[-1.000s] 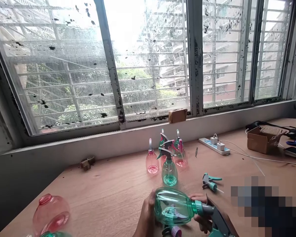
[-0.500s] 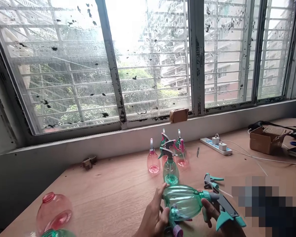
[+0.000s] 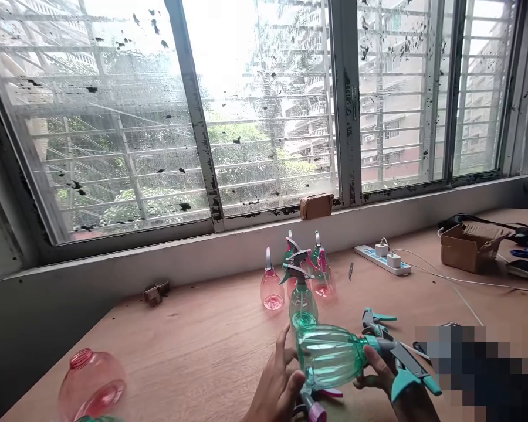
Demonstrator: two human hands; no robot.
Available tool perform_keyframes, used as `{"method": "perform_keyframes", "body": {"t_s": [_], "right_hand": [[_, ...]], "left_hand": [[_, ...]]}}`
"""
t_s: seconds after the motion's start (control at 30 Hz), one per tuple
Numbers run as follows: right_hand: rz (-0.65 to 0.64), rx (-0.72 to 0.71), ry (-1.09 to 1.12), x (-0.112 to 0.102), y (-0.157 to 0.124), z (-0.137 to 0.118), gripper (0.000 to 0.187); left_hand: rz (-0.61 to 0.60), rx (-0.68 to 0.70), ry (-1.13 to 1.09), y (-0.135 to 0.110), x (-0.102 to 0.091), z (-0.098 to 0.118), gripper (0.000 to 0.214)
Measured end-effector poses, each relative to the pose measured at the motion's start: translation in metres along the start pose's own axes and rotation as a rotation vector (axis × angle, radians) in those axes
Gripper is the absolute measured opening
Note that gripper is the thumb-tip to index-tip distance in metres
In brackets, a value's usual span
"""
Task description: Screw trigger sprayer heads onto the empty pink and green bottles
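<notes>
A green see-through spray bottle [image 3: 330, 354] lies on its side in the air, its grey and teal spray head [image 3: 407, 363] pointing right. My right hand [image 3: 378, 372] grips it at the neck, thumb on the collar. My left hand [image 3: 279, 378] is at the bottle's base, fingers spread and thumb apart; whether a fingertip touches it is hard to tell. Below the bottle, a loose spray head with a purple nozzle [image 3: 314, 407] is partly hidden. Another grey and teal spray head [image 3: 376, 321] lies on the table behind my right hand.
Several assembled spray bottles stand near the sill, including a green one [image 3: 303, 308] and a pink one [image 3: 273, 290]. A pink bottle without a head [image 3: 94, 384] is at the left. Farther right are a power strip [image 3: 382, 259] and a cardboard box [image 3: 470, 252].
The held bottle has shifted slightly right, away from my left hand. My left fingers have loosened from its base. The camera view has moved a little.
</notes>
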State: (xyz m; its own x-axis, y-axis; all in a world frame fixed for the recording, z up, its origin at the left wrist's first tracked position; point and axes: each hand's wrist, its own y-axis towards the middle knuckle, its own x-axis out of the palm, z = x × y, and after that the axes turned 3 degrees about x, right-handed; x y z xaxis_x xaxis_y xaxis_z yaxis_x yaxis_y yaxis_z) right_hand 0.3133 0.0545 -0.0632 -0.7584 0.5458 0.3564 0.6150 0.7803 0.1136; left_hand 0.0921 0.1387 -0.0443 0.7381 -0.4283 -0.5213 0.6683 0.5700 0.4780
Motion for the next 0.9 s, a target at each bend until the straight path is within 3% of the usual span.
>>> {"method": "perform_keyframes", "body": {"t_s": [0.13, 0.3, 0.5, 0.6, 0.73, 0.9], "right_hand": [[-0.035, 0.074, 0.049, 0.003, -0.004, -0.001, 0.053], [-0.078, 0.077, 0.044, 0.000, 0.001, 0.000, 0.047], [-0.020, 0.051, 0.142, 0.009, -0.006, -0.008, 0.042], [-0.019, 0.012, 0.146, 0.010, -0.007, -0.008, 0.046], [-0.030, 0.003, 0.112, 0.001, -0.002, -0.004, 0.052], [-0.136, -0.006, 0.048, -0.006, 0.009, 0.005, 0.050]], "left_hand": [[-0.039, 0.030, -0.030, 0.000, -0.004, 0.005, 0.078], [-0.061, 0.106, 0.072, -0.005, -0.002, -0.016, 0.093], [0.005, 0.211, 0.175, -0.007, 0.009, -0.035, 0.104], [0.031, 0.198, 0.226, -0.008, 0.013, -0.039, 0.105], [0.025, 0.161, 0.254, -0.008, 0.011, -0.035, 0.106], [-0.043, 0.146, 0.197, -0.004, -0.001, -0.011, 0.086]]}}
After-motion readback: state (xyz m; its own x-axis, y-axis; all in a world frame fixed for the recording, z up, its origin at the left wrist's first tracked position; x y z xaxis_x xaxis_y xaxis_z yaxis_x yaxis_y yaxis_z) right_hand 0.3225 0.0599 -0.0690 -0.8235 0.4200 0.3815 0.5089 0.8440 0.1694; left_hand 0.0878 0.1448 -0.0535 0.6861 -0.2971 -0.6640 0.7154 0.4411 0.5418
